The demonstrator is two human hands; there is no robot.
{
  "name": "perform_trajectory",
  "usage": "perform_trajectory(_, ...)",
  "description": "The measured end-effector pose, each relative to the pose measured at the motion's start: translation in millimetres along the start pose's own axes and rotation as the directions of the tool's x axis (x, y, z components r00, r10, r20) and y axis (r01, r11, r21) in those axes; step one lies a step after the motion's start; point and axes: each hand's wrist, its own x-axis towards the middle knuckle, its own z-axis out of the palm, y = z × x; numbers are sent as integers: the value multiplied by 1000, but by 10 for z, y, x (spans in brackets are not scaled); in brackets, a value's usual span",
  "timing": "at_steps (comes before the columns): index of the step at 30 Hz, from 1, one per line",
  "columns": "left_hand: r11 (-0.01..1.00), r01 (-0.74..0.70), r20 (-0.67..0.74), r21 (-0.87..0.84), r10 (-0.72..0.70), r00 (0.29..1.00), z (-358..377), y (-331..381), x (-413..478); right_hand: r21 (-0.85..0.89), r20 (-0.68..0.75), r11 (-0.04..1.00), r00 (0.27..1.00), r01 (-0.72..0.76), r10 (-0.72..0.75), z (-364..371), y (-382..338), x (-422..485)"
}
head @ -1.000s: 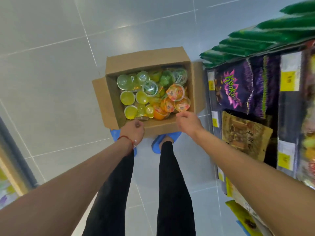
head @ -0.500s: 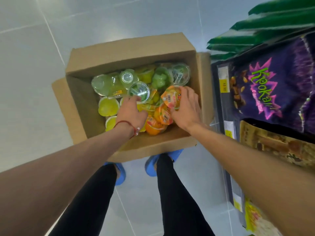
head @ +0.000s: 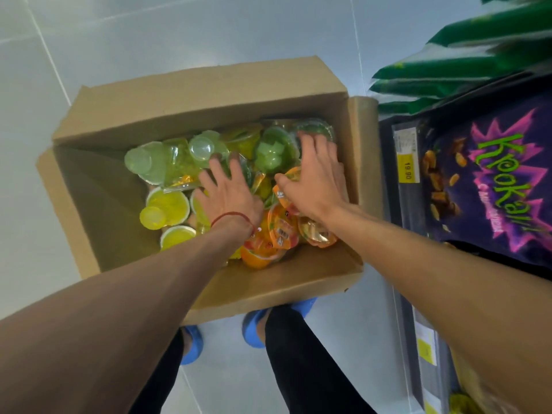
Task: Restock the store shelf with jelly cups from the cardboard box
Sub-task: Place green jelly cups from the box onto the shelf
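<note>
— Where do the jelly cups (head: 167,201) stand?
— All in the cardboard box (head: 209,94) on the floor, heaped loose toward its far and right walls. None is on the shelf (head: 401,162).
— And the fingers?
— Both hands are down in the heap. The left hand (head: 230,198) lies spread and slack on yellow and green cups, grasping nothing. The right hand (head: 316,180) is stretched out as well, with its thumb against an orange cup (head: 291,173) and nothing enclosed.
— What does the pick turn on?
— That orange cup sits directly under the right palm. The right hand is nearer to it, and nearer to the shelf on the person's right.
— Its orientation?
— Tilted, with the lid facing up and toward the person and the lid-to-base axis slanting into the pile. In my judgement the fingers must curl down round its rim
</note>
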Motion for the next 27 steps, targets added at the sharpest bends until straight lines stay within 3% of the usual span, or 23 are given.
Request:
perform_trajectory(3,1000,6,-81,-1,-6,997,145,21,23,-103,-13,995,1000,5,-6,99,-99,51)
perform_trajectory(6,999,-34,-100,9,34,994,215,-24,26,-39,-32,998,998,-54,53,169,-183,113)
perform_trajectory(14,972,-221,11,75,221,975,58,-299,190,47,5,997,998,-64,64,70,-241,255)
perform_trajectory(27,895,-382,149,231,356,923,-203,-381,165,250,-85,964,990,-88,112,-215,-219,-210)
